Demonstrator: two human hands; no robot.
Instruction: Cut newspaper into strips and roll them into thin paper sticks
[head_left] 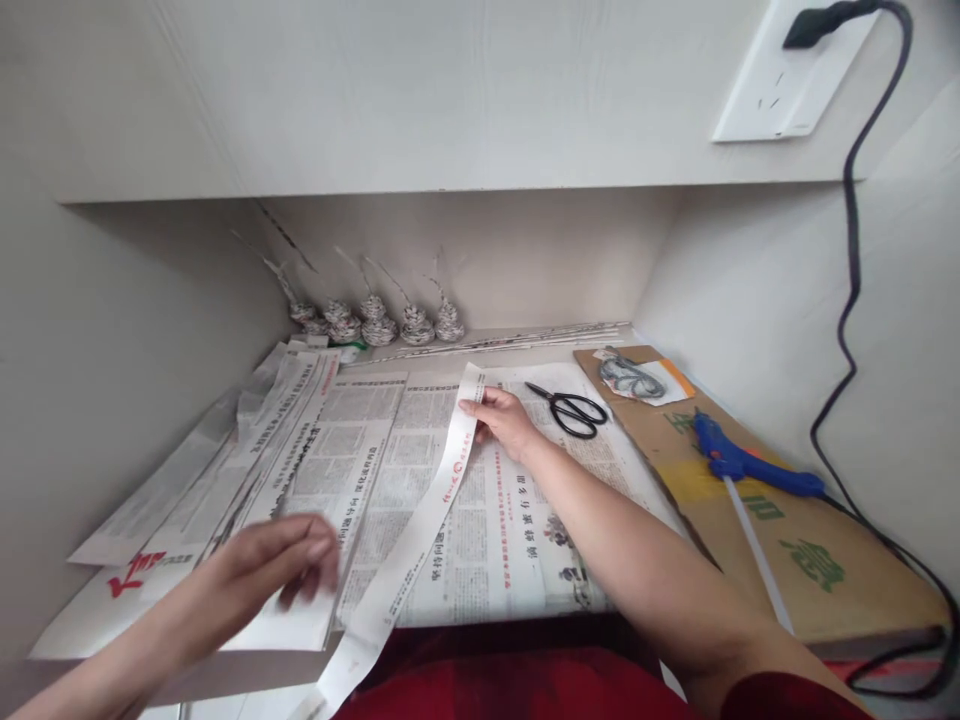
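Observation:
A long newspaper strip (422, 520) runs from the middle of the table down past its front edge. My right hand (504, 422) pinches this strip near its upper end, thumb on top. To the left, my left hand (289, 560) hangs over the newspaper strips, blurred by motion, its fingers curled; whether anything is in it I cannot make out. Under the held strip lie spread newspaper sheets (480, 545). Black-handled scissors (574, 410) rest on the paper just right of my right hand. A pile of cut newspaper strips (217, 470) covers the left side.
Several woven paper gourds (379, 322) stand along the back wall, beside thin rolled paper sticks (510, 342). At right, a blue glue gun (739, 462) with a white glue stick lies on cardboard (712, 560), near a wire coil (636, 378). A black cord (851, 230) hangs from the wall socket (780, 95).

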